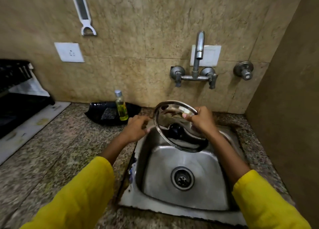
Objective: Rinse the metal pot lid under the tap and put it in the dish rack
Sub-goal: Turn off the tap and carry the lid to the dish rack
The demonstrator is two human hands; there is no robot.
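Loose bright yellow sleeves (81,192) cover both forearms, seemingly plain fabric; hands bare.

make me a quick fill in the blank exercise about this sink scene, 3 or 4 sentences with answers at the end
1. The metal pot lid is held over the ____.
2. The person's right hand grips the lid's ____.
3. The small bottle on the counter holds a ____ liquid.
4. No ____ runs from the tap.

Missing words: sink; rim; yellow; water
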